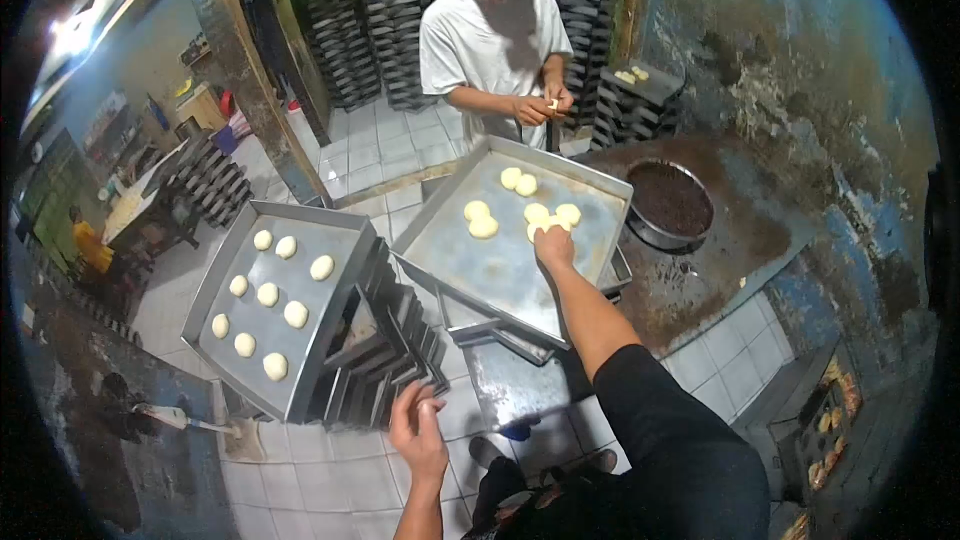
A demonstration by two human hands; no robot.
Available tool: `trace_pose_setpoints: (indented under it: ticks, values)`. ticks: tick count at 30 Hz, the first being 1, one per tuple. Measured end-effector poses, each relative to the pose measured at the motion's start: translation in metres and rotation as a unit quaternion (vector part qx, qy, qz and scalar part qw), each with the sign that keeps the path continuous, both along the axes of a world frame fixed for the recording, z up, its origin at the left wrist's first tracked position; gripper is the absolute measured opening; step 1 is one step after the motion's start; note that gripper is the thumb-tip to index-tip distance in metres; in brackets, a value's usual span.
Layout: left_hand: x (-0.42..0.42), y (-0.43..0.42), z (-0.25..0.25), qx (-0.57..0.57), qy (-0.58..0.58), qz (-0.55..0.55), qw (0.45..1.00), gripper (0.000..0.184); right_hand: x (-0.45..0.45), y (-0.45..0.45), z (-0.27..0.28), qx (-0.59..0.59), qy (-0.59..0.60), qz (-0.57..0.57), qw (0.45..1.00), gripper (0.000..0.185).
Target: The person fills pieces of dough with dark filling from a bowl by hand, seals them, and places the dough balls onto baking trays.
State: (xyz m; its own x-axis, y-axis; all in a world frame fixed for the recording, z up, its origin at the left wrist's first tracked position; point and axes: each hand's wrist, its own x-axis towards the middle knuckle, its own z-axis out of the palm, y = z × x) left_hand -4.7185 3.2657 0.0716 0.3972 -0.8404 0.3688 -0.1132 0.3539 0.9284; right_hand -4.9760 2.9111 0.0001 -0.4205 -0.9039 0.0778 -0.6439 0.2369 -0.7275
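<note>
My right hand [555,243] reaches over the metal tray [440,258] in the middle, its fingers at a cluster of pale dough balls [537,213]; whether it grips one is hidden. More dough balls [482,227] lie in pairs on the same tray. My left hand [420,435] is raised over the floor with fingers apart and nothing in it. It is to the right of a stack of trays, whose top tray [235,270] bears several spaced dough balls [268,294].
A person in a white shirt [495,45] stands across, both hands at a small pale piece. A round pan [670,204] of dark filling sits on the brown table [660,295]. Tray stacks [395,35] rise behind. Baked goods [828,425] show at the lower right.
</note>
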Motion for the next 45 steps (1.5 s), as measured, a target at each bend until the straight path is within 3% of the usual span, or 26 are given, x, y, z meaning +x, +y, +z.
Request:
trace_pose_setpoints:
  ticks: [2, 5, 7, 9, 11, 13, 17, 19, 21, 22, 23, 25, 27, 28, 29, 31, 32, 33, 34, 35, 38, 39, 41, 43, 44, 45]
  values:
    - [-0.037, 0.003, -0.004, 0.035, -0.010, -0.019, 0.999, 0.029, -0.008, 0.004, -0.021, 0.008, -0.060, 0.023, 0.998, 0.045]
    - [-0.103, -0.003, -0.009, 0.097, -0.012, -0.027, 0.995, 0.035, -0.039, 0.110, 0.044, -0.041, -0.067, 0.185, 0.980, 0.033]
    - [-0.166, -0.011, 0.002, 0.150, 0.049, -0.003, 0.988, 0.044, -0.067, 0.187, 0.044, -0.056, -0.057, 0.273, 0.959, 0.033]
    - [-0.217, -0.021, -0.006, 0.243, 0.252, -0.099, 0.931, 0.047, -0.106, 0.260, 0.042, -0.106, -0.101, 0.363, 0.920, 0.034]
    - [-0.265, -0.027, -0.028, 0.251, 0.282, -0.237, 0.895, 0.040, -0.158, 0.309, 0.049, -0.125, -0.115, 0.344, 0.923, 0.031]
    - [-0.329, -0.025, -0.034, 0.236, 0.264, -0.225, 0.908, 0.036, -0.203, 0.339, 0.070, -0.245, -0.157, 0.213, 0.933, 0.024]
    - [-0.427, -0.023, -0.050, 0.152, -0.083, -0.187, 0.967, 0.040, -0.287, 0.384, 0.076, -0.072, -0.206, 0.127, 0.968, 0.029]
    - [-0.471, -0.020, -0.047, 0.171, -0.008, -0.258, 0.951, 0.040, -0.326, 0.396, 0.068, -0.048, -0.304, 0.073, 0.949, 0.029]
    - [-0.510, -0.020, -0.040, 0.252, 0.055, -0.321, 0.911, 0.040, -0.360, 0.388, 0.009, -0.086, -0.364, 0.018, 0.927, 0.025]
    - [-0.528, -0.017, -0.026, 0.267, 0.082, -0.334, 0.900, 0.040, -0.371, 0.383, -0.011, -0.149, -0.317, -0.032, 0.936, 0.025]
    - [-0.540, -0.018, -0.019, 0.248, 0.045, -0.337, 0.907, 0.040, -0.378, 0.388, 0.003, -0.145, -0.420, -0.038, 0.895, 0.025]
    - [-0.563, -0.030, -0.015, 0.206, -0.023, -0.337, 0.918, 0.041, -0.393, 0.392, 0.031, -0.115, -0.490, 0.012, 0.864, 0.026]
    - [-0.569, -0.045, -0.039, 0.274, 0.076, -0.329, 0.901, 0.041, -0.416, 0.385, 0.039, -0.144, -0.490, 0.046, 0.858, 0.027]
    - [-0.576, -0.049, -0.051, 0.300, 0.140, -0.292, 0.897, 0.041, -0.423, 0.369, 0.017, -0.212, -0.461, 0.013, 0.862, 0.032]
    - [-0.582, -0.055, -0.056, 0.323, 0.204, -0.251, 0.889, 0.043, -0.429, 0.360, 0.004, -0.194, -0.395, -0.009, 0.898, 0.034]
    - [-0.562, -0.077, -0.123, 0.388, 0.011, -0.348, 0.853, 0.049, -0.436, 0.342, -0.015, -0.163, -0.254, -0.046, 0.952, 0.038]
    - [-0.553, -0.085, -0.149, 0.400, -0.157, -0.410, 0.805, 0.052, -0.437, 0.336, -0.022, -0.077, -0.154, -0.010, 0.985, 0.040]
    - [-0.553, -0.082, -0.163, 0.448, 0.011, -0.458, 0.768, 0.044, -0.437, 0.328, -0.047, -0.024, -0.076, 0.067, 0.995, 0.035]
    - [-0.558, -0.080, -0.161, 0.377, -0.035, -0.454, 0.807, 0.037, -0.438, 0.317, -0.050, -0.066, 0.066, 0.163, 0.982, 0.033]
    - [-0.559, -0.081, -0.167, 0.393, -0.054, -0.448, 0.802, 0.034, -0.440, 0.304, -0.047, -0.109, 0.203, 0.256, 0.939, 0.031]
    - [-0.566, -0.119, -0.187, 0.434, 0.089, -0.424, 0.790, 0.033, -0.458, 0.241, -0.018, -0.133, 0.025, 0.246, 0.960, 0.027]
    - [-0.566, -0.135, -0.189, 0.425, 0.126, -0.415, 0.794, 0.033, -0.476, 0.216, -0.044, -0.083, -0.159, 0.227, 0.957, 0.025]
    - [-0.562, -0.161, -0.181, 0.392, 0.147, -0.413, 0.809, 0.037, -0.522, 0.162, -0.082, 0.081, -0.223, 0.162, 0.958, 0.024]
    - [-0.563, -0.202, -0.151, 0.330, 0.119, -0.427, 0.833, 0.045, -0.545, 0.121, -0.138, 0.066, 0.008, 0.127, 0.990, 0.020]
    - [-0.562, -0.217, -0.146, 0.316, 0.103, -0.416, 0.846, 0.060, -0.552, 0.107, -0.163, 0.056, 0.124, 0.108, 0.985, 0.019]
    - [-0.560, -0.231, -0.141, 0.320, 0.115, -0.409, 0.847, 0.062, -0.557, 0.097, -0.184, 0.053, 0.172, 0.163, 0.970, 0.017]
